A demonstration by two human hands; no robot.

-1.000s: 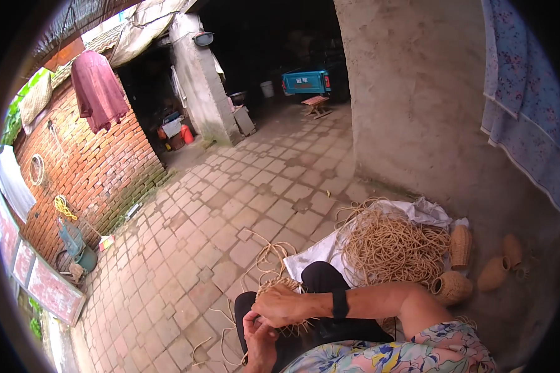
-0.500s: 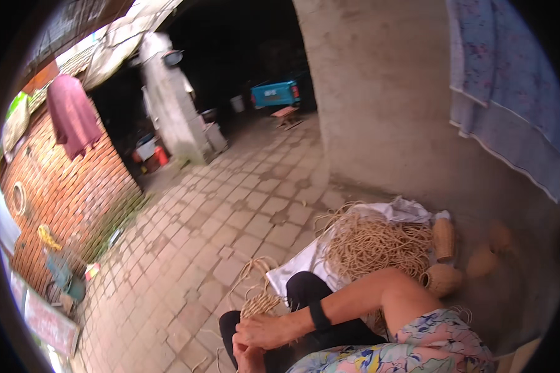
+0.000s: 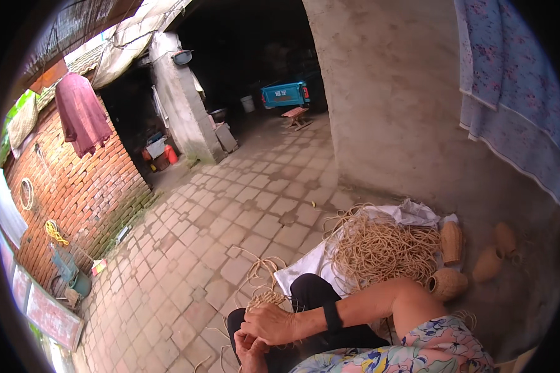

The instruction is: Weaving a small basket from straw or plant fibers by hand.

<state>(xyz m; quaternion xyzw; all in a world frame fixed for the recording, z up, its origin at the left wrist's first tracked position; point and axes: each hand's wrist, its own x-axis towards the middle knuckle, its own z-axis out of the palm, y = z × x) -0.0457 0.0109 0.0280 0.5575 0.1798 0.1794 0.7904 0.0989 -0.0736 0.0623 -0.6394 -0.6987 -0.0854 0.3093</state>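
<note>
A small piece woven from tan cord (image 3: 266,299) rests at my knees, and both of my hands are close together at its near side. My right hand (image 3: 270,324) lies over it, fingers bent and gripping the near edge. Just below, my left hand (image 3: 251,347) is closed with its fingertips pinched near the right thumb. What the left fingers pinch is too small to make out. Loose cord strands (image 3: 262,268) trail from the woven piece onto the paving. A dark band circles my right wrist.
A big tangled heap of tan cord (image 3: 386,245) lies on a white sheet (image 3: 298,273) right of my knees. Beyond it several woven vase-shaped baskets (image 3: 448,285) lie by the wall. A blue cart (image 3: 285,94) and a low stool (image 3: 295,115) stand farther off on the paving.
The whole view has shifted slightly, so the surroundings sit a little farther right. My hands stay together at the woven piece, the left fingers now a bit more apart from the right hand.
</note>
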